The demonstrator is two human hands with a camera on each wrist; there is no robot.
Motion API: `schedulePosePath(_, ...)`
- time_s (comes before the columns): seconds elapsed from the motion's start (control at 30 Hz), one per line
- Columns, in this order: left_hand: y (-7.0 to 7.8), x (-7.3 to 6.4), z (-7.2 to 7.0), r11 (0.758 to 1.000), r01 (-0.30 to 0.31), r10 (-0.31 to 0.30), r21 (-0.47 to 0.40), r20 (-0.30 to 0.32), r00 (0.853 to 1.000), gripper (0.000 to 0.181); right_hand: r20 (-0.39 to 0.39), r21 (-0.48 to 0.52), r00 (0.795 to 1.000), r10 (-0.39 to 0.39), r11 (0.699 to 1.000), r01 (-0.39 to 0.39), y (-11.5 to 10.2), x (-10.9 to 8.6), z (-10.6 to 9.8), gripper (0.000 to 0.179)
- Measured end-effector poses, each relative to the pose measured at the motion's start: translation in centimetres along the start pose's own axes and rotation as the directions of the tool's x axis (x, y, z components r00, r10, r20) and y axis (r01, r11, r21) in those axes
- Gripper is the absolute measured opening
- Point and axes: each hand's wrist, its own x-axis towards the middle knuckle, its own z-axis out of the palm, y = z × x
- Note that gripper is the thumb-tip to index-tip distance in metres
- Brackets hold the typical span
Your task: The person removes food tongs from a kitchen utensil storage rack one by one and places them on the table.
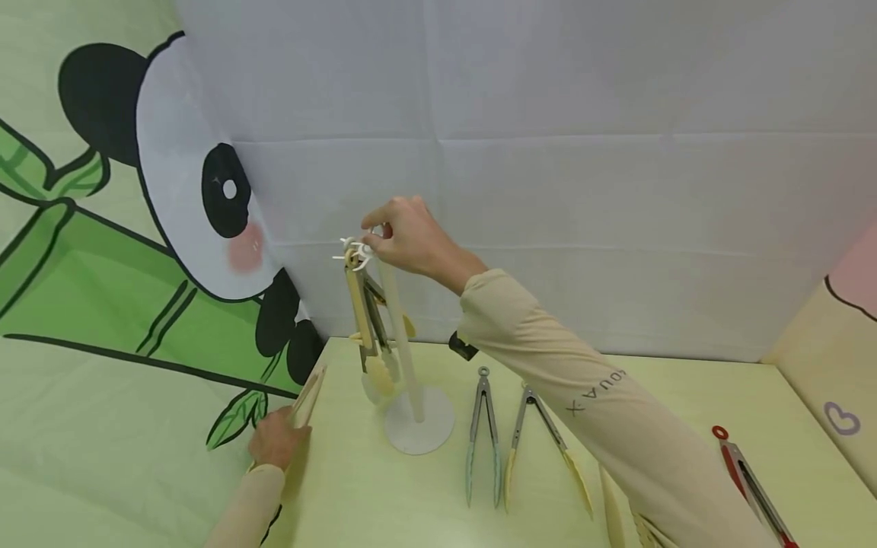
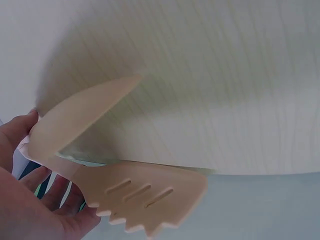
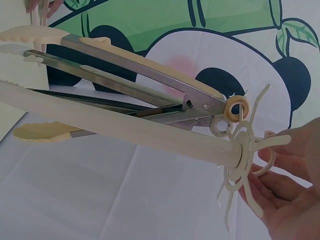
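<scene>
My right hand (image 1: 411,240) is at the top of a white utensil stand (image 1: 397,327), its thumb and fingers pinching the small ring (image 3: 271,164) above the hooks. Several tongs (image 3: 145,67) with metal arms and cream or yellow tips hang from the hooks on the stand's left side. At the table's left edge, my left hand (image 1: 274,440) grips beige spatula tongs (image 2: 145,187). One of their heads is slotted with a toothed edge, the other smooth and tapered. The left palm hides part of these tongs.
Tongs with teal tips (image 1: 483,388) and tongs with yellow tips (image 1: 515,441) lie spread right of the round base (image 1: 419,420). Red-handled tongs (image 1: 743,472) lie far right. A beige piece (image 1: 612,510) is partly behind the right sleeve. Cloth walls (image 1: 582,190) enclose the table.
</scene>
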Motion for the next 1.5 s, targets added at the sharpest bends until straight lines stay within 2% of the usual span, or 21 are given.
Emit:
schedulePosePath(0.2, 0.0, -0.1, -0.4, 1.0, 0.018, -0.018, -0.009, 0.016, 1.0, 0.058, 0.0, -0.009, 1.0, -0.009, 1.0, 0.009, -0.4, 0.0, 0.0, 0.023)
schedulePosePath(0.43, 0.3, -0.3, -0.9, 0.999, 0.008, -0.007, -0.033, 0.023, 1.0, 0.062, -0.003, -0.006, 1.0, 0.0, 1.0, 0.0, -0.7, -0.2, 0.0, 0.023)
schedulePosePath(0.67, 0.6, -0.4, -1.3, 0.998, 0.01, -0.01, -0.055, -0.002, 1.0, 0.064, 0.023, 0.001, 1.0, 0.006, 1.0, -0.006, -0.8, -0.1, 0.2, 0.024)
schedulePosePath(0.77, 1.2, -0.4, -2.0, 0.995, -0.021, 0.019, -0.095, -0.02, 1.0, 0.061, 0.02, -0.004, 1.0, -0.008, 1.0, 0.008, -0.6, -0.1, 0.4, 0.024)
schedulePosePath(0.87, 2.1, -0.4, -3.0, 0.983, -0.088, 0.076, -0.161, -0.074, 0.994, 0.056, 0.018, -0.003, 1.0, -0.015, 1.0, 0.015, -0.5, -0.1, 0.4, 0.024)
schedulePosePath(0.97, 3.2, -0.4, -3.9, 0.956, -0.183, 0.15, -0.227, -0.155, 0.976, 0.05, 0.016, 0.005, 1.0, -0.018, 1.0, 0.017, -0.4, -0.1, 0.5, 0.024)
schedulePosePath(1.1, 5.1, -0.4, -5.4, 0.9, -0.307, 0.233, -0.31, -0.252, 0.939, 0.046, 0.013, 0.019, 1.0, -0.013, 1.0, 0.013, -0.2, -0.1, 0.5, 0.024)
schedulePosePath(1.17, 6.2, -0.5, -6.2, 0.869, -0.352, 0.262, -0.347, -0.28, 0.924, 0.044, 0.011, 0.02, 1.0, -0.013, 1.0, 0.013, -0.1, -0.1, 0.5, 0.024)
schedulePosePath(1.27, 7.6, -0.7, -7.3, 0.818, -0.407, 0.309, -0.407, -0.286, 0.907, 0.041, 0.009, 0.022, 1.0, -0.014, 1.0, 0.014, 0.1, -0.1, 0.5, 0.024)
schedulePosePath(1.4, 9.5, -1.3, -8.6, 0.746, -0.451, 0.367, -0.489, -0.263, 0.892, 0.038, 0.01, 0.02, 1.0, -0.008, 1.0, 0.008, 0.3, -0.1, 0.5, 0.024)
schedulePosePath(1.5, 11.3, -2.5, -10.2, 0.724, -0.454, 0.388, -0.52, -0.238, 0.89, 0.037, 0.014, 0.02, 1.0, -0.004, 1.0, 0.004, 0.2, 0.0, 0.6, 0.024)
